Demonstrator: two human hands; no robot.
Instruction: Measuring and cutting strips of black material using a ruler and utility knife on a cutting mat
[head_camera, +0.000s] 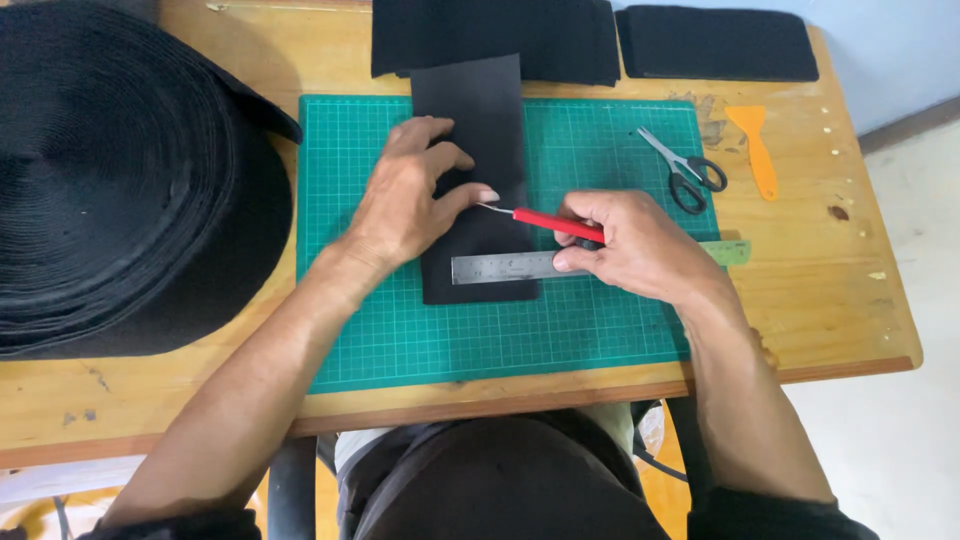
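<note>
The right hand (635, 245), at about four o'clock on the green cutting mat (600, 330), has its fingers clamped on a red-handled knife (555, 224) while also pinning the steel ruler (520, 266); keeping that ruler flat should give a straight cut. At ten o'clock from it the left hand (410, 195) presses the black strip (480, 110) with fingers spread; they are best kept clear of the blade. Toward one o'clock on the table (850, 300) lie scissors (685, 170) and an orange scraper (755, 145).

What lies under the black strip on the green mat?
The black strip lies on the green cutting mat; its top end overhangs onto the wooden table. Whatever is beneath the strip is hidden.
</note>
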